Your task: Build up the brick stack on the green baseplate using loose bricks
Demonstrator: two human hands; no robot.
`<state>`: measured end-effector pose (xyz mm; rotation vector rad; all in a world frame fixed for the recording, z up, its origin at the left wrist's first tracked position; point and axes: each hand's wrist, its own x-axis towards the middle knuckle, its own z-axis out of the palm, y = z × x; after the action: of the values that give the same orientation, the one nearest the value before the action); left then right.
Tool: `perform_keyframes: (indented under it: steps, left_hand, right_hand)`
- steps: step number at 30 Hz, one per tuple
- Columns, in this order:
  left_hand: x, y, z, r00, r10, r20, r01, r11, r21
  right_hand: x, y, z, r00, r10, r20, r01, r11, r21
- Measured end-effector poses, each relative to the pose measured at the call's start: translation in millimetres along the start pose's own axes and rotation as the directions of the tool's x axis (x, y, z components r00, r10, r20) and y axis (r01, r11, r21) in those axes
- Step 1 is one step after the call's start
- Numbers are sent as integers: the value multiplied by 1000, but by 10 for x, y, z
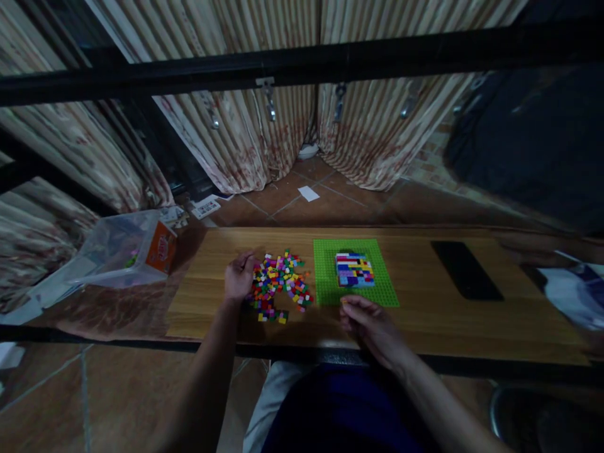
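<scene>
A green baseplate [327, 280] lies on the wooden table [425, 327], with a block of coloured bricks [354, 269] built on its middle. Left of it is a loose pile of small coloured bricks [282, 286]. My left hand [240, 277] rests at the left edge of that pile, fingers curled toward the bricks. My right hand [368, 324] hovers at the plate's near edge with fingers pinched together on a small brick [344, 302] that barely shows.
A black phone [466, 270] lies flat to the right of the plate. A clear plastic bag with an orange label [127, 251] sits off the table's left end. White paper or plastic [573, 292] is at the far right. Curtains hang behind the table.
</scene>
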<state>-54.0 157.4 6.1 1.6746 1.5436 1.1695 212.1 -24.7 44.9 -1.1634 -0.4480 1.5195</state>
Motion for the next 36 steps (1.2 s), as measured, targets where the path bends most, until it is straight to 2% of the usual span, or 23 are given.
perform_keyframes:
  steps: [3, 6, 8, 13, 19, 24, 27, 32, 36]
  left_hand:
    - [4, 7, -6, 1000, 4, -1, -4, 1000, 7]
    - [12, 10, -9, 1000, 5, 4, -5, 1000, 28]
    - [21, 7, -10, 1000, -3, 4, 3, 999, 39]
    - [44, -20, -11, 1000, -5, 1, 5, 999, 44]
    - [47, -42, -18, 1000, -11, 0, 11, 998, 57]
    - [37, -12, -27, 1000, 6, 13, -7, 998, 60]
    - [37, 13, -31, 1000, 8, 11, -9, 997, 75]
    - [38, 39, -29, 1000, 2, 13, -3, 998, 57]
    - [29, 51, -27, 1000, 2, 10, -2, 998, 57]
  right_hand:
    - [21, -65, -228, 989, -64, -135, 56, 996, -65]
    - [68, -127, -393, 948, -186, -257, 141, 973, -182]
    - [100, -160, -447, 922, -247, -299, 179, 955, -239]
    - [155, -195, -455, 883, -350, -313, 270, 924, -272]
    - [204, -183, -499, 869, -343, -357, 285, 936, -206]
    - [256, -185, -561, 837, -403, -371, 292, 901, -319]
    - [293, -196, -552, 822, -485, -297, 312, 821, -478]
    - [333, -237, -460, 725, -665, -181, 312, 551, -774]
    - [338, -252, -402, 697, -709, -108, 260, 391, -883]
